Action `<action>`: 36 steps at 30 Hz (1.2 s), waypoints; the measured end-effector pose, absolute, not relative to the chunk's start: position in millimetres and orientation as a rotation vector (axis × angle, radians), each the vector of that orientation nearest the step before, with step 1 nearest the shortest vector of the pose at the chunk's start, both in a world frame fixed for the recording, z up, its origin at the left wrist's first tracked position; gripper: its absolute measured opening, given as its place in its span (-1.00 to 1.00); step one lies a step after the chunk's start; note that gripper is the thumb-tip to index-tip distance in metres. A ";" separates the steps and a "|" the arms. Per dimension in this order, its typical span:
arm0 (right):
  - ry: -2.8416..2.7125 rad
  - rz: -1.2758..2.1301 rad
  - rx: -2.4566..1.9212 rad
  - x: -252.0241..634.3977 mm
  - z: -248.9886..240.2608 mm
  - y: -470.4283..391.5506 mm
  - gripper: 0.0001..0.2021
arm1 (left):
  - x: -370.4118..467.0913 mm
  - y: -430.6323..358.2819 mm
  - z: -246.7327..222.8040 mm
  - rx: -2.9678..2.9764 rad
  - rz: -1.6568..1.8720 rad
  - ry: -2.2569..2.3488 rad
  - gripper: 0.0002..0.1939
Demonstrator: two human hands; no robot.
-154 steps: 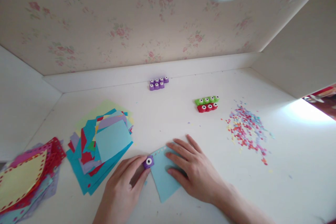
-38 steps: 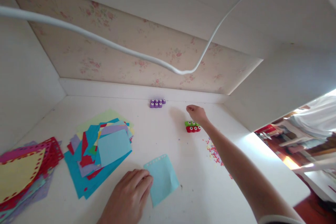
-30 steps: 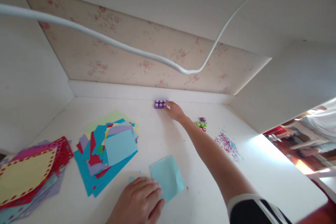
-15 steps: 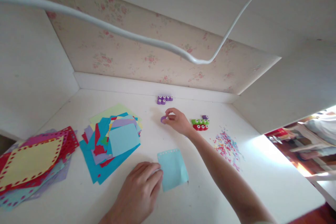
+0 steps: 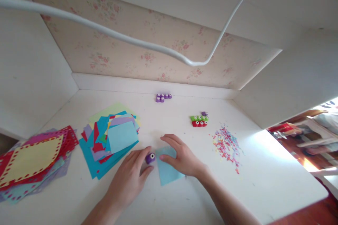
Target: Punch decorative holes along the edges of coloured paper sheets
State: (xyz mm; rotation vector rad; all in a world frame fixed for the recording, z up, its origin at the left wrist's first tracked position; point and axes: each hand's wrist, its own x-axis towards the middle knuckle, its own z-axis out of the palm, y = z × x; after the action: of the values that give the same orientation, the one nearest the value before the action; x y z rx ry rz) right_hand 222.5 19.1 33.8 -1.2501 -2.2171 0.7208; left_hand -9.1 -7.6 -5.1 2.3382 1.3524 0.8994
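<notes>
A small purple craft punch (image 5: 150, 158) with a white-and-black button sits in the curl of my left hand (image 5: 129, 172). The forefinger lies along its far side, and the thumb is just below it. Beside it, a light blue paper sheet (image 5: 169, 174) lies on the table, its upper part covered by my right hand (image 5: 183, 156). That hand is open, thumb and fingers apart, with nothing in it. The row of holes along the sheet's top edge is mostly hidden.
Purple punches (image 5: 162, 97) stand near the back wall. Green and red punches (image 5: 200, 121) sit at right, near paper confetti (image 5: 225, 144). Coloured paper (image 5: 123, 137) is piled at left, with hole-edged sheets (image 5: 34, 161) farther left. A white cable (image 5: 158, 47) crosses overhead.
The purple punch has come from the back of the table to my left hand. My right hand has let it go and moved onto the blue sheet; my left hand has opened around the punch.
</notes>
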 end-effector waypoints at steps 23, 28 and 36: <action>-2.071 0.509 -1.470 266.0 -3.4 3.4 -0.70 | -2.1 -2.5 -2.1 2.180 0.841 1.227 -0.77; -1.881 0.628 -1.410 265.1 -3.4 1.6 -0.80 | -2.8 -2.3 -3.5 2.156 0.832 1.243 -0.76; -1.322 1.160 -1.389 249.0 -1.0 -2.4 -0.61 | -5.8 -3.4 -9.5 2.098 0.844 1.259 -0.76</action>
State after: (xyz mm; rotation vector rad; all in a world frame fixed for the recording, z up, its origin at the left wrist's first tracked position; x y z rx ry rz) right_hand 249.0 -2.4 -1.0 -1.3893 -1.3221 1.1600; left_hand -5.8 -3.4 -9.5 2.0979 1.2591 0.8440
